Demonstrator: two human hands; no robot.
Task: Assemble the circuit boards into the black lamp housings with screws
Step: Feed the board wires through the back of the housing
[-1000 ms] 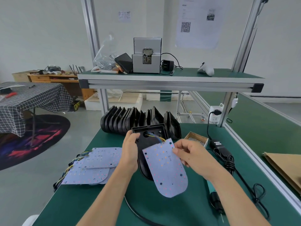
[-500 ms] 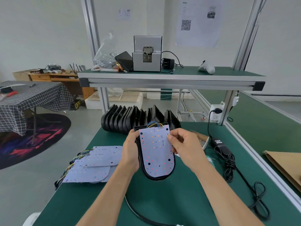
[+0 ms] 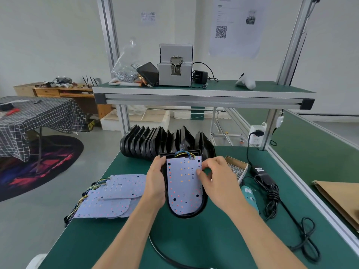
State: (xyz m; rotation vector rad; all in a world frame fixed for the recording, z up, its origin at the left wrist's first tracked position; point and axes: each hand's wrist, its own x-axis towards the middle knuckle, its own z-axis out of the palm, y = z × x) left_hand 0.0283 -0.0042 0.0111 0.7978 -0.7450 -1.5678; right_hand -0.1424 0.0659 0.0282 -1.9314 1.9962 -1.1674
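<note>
A black lamp housing lies on the green bench in front of me. A pale circuit board with coloured dots lies inside it, its coloured wires looping at the far end. My left hand grips the housing's left rim. My right hand holds the board's right edge, thumb on its face and fingers curled over the edge. A row of black housings stands behind. More circuit boards lie stacked at the left. A cardboard box of screws sits at the right.
A teal electric screwdriver lies right of my right arm, beside a black power adapter and coiled cable. A black cable curves under my arms. An upper shelf carries a grey screw feeder. Brown cardboard lies far right.
The board hung loose off the housing's right side in my right hand; it has swung over and now lies inside the housing. My left hand has kept its grip on the housing.
</note>
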